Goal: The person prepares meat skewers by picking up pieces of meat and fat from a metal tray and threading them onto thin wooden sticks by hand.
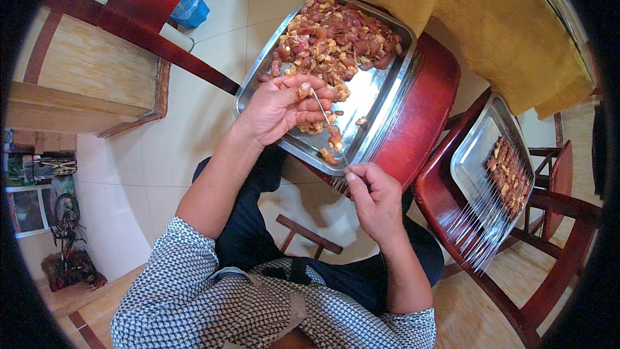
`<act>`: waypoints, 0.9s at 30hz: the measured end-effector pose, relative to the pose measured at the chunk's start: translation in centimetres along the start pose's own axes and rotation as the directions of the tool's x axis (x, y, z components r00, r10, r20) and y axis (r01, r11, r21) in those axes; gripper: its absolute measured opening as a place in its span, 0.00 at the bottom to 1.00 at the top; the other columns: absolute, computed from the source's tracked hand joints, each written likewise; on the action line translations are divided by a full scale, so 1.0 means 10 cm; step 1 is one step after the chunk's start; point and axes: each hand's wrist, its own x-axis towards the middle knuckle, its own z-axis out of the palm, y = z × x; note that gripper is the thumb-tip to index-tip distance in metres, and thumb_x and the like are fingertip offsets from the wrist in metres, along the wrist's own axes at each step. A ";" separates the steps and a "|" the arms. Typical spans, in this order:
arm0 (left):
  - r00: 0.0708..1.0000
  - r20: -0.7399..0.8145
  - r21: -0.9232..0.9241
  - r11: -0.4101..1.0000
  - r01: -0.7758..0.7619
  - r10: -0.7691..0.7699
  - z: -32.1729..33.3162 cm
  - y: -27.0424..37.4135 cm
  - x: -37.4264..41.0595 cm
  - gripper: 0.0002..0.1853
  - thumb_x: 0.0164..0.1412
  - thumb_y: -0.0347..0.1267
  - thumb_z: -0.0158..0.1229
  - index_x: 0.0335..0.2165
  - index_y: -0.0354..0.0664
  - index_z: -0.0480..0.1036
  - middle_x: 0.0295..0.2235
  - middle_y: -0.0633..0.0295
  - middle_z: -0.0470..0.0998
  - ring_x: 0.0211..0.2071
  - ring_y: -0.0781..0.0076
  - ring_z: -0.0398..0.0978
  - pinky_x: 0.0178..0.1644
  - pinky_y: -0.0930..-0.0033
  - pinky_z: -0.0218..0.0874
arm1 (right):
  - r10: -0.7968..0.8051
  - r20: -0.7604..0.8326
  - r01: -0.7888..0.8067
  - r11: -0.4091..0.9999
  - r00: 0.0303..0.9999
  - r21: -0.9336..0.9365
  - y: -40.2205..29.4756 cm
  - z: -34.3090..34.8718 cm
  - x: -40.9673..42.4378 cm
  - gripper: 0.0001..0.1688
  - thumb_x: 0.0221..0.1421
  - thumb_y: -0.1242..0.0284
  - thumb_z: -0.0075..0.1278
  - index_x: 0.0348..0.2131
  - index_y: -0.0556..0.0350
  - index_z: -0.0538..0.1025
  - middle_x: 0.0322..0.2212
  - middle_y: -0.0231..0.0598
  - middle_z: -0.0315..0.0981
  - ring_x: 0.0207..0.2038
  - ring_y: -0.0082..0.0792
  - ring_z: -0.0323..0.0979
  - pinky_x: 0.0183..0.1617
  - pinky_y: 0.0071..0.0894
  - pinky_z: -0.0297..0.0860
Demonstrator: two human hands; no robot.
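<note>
My right hand (375, 198) pinches the lower end of a thin metal skewer (321, 107) between thumb and fingers. A few meat pieces (334, 138) are threaded partway along it. At its upper tip, my left hand (288, 104) holds what looks like a small pale bit between thumb and forefinger, its other fingers spread behind the skewer. Both hands are over a steel tray (373, 102), with a heap of raw cut meat (339, 39) at its far end and loose pieces near my fingers. Several bare skewers (395, 116) lie along the tray's right rim.
The tray rests on a red wooden stool (436, 92). To the right, a second steel tray (472, 148) on a red chair (428, 189) holds several loaded skewers (508, 177), handles overhanging the edge. A yellow cloth (465, 24) hangs beyond. A blue bin (191, 9) stands far left.
</note>
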 end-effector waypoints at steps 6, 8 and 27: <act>0.999 0.042 0.033 0.999 -0.015 0.014 -0.03 0.02 0.02 0.12 0.62 0.28 0.44 0.43 0.33 0.66 0.40 0.45 0.73 0.37 0.59 0.76 0.37 0.60 0.74 | -0.005 -0.006 0.005 0.999 1.000 -0.052 -0.04 -0.03 -0.03 0.06 0.53 0.76 0.48 0.30 0.62 0.74 0.21 0.44 0.72 0.25 0.33 0.73 0.30 0.29 0.68; 1.000 0.024 0.076 0.997 -0.013 0.011 -0.01 0.01 0.02 0.12 0.62 0.28 0.45 0.43 0.33 0.66 0.39 0.46 0.74 0.37 0.59 0.76 0.36 0.61 0.74 | -0.012 -0.003 0.012 0.998 1.000 -0.066 -0.01 -0.04 -0.03 0.06 0.53 0.76 0.49 0.30 0.62 0.74 0.21 0.44 0.72 0.25 0.34 0.73 0.30 0.29 0.68; 0.996 -0.021 0.158 0.984 -0.079 0.083 0.24 -0.02 0.03 0.18 0.60 0.24 0.46 0.49 0.30 0.60 0.45 0.43 0.69 0.45 0.59 0.72 0.48 0.63 0.68 | -0.024 -0.026 0.023 0.999 0.999 -0.046 0.01 -0.03 -0.02 0.06 0.53 0.75 0.49 0.30 0.61 0.74 0.21 0.45 0.72 0.25 0.37 0.73 0.30 0.30 0.68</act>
